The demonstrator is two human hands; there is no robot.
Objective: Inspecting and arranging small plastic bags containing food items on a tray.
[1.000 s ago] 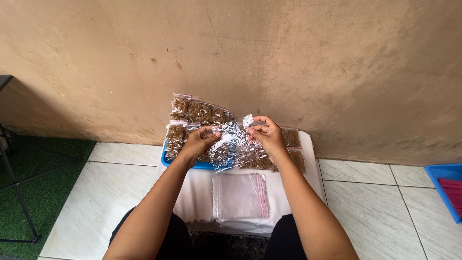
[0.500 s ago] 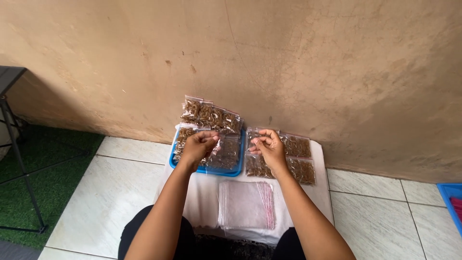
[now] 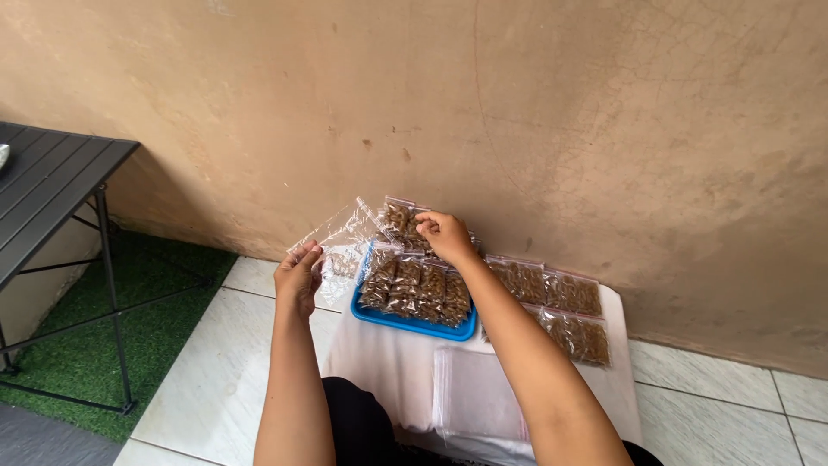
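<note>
Pinching an empty clear bag (image 3: 338,240) by its lower corner, my left hand (image 3: 298,278) holds it left of the blue tray (image 3: 414,321); it's feather-light, limp, slippery. My right hand (image 3: 442,235) closes on packed bags (image 3: 398,217) behind the tray.

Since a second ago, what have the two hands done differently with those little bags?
The left hand has swung out to the left, off the blue tray, and now holds up an empty clear bag. The right hand has crossed left and forward to the filled bags leaning at the wall. The tray's packets and the stack of empty bags stayed put.
</note>
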